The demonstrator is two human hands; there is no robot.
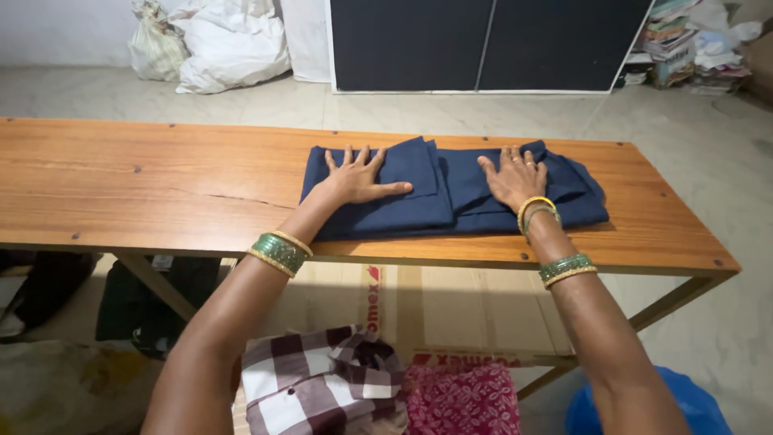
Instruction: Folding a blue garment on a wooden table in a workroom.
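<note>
A folded navy-blue cloth is laid flat on the wooden table, near its front edge and toward its right end. The cloth's left part is pressed by the left hand, which is spread flat with fingers splayed and nothing grasped. Its right part is covered by the right hand, likewise flattened palm-down and unclenched. Green and gold bangles are worn on both wrists. A checked fabric is seen below the table's edge.
</note>
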